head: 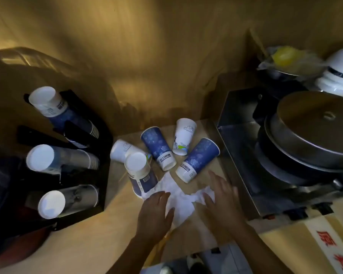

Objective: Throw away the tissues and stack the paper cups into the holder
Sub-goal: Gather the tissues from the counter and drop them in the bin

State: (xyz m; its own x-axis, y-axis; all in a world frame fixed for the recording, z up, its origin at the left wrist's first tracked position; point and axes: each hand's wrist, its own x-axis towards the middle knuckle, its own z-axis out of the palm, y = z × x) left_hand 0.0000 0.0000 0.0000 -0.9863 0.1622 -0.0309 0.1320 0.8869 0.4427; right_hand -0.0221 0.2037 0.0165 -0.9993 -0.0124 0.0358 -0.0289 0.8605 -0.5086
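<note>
White crumpled tissues (181, 200) lie spread on the wooden counter between my two hands. My left hand (155, 211) rests flat on their left part, fingers apart. My right hand (222, 196) lies on their right end, fingers spread. Just behind them several paper cups lie on their sides: a blue one (158, 148), another blue one (198, 160), a white printed one (183, 136), a white one (123, 150) and a blue-and-white one (141, 173). At the left stands the black cup holder (81, 194) with three stacks of cups (63, 159).
A steel machine (238, 147) with a round metal lid (313, 125) fills the right side of the counter, close to my right hand. Behind it sit white bowls (339, 76) and a bagged yellow item (285, 54). A wooden wall stands behind the counter.
</note>
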